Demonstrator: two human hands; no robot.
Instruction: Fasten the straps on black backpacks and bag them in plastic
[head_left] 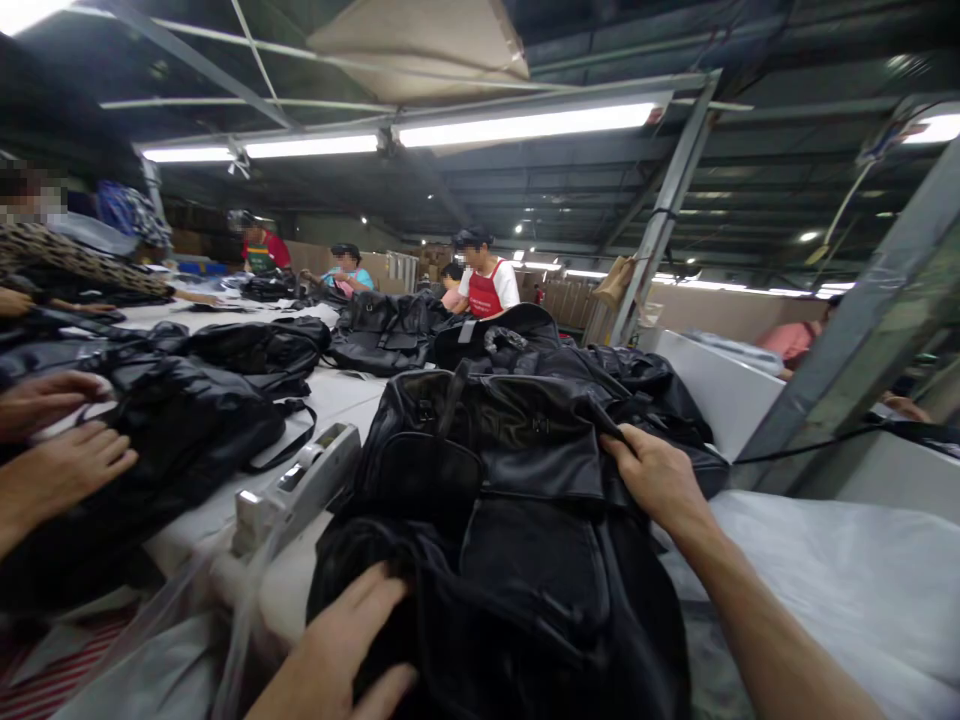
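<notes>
In front of me lies a black leather-look backpack (536, 550) with front pockets and a top handle. My right hand (656, 475) pinches the edge of its upper right part between thumb and fingers. My left hand (349, 635) is at the lower left of the backpack, by a dark opening. Its fingers are stretched and the thumb stands apart, with nothing seen between them. The fingertips partly disappear against the black fabric. What lies inside the opening is too dark to make out.
A grey tape dispenser (311, 475) stands left of the backpack. Beyond are more black bags (386, 330) on the white table (341, 395). Another person's hands (71, 460) work at the left. A metal post (862, 300) rises at right, above white plastic sheeting (840, 580).
</notes>
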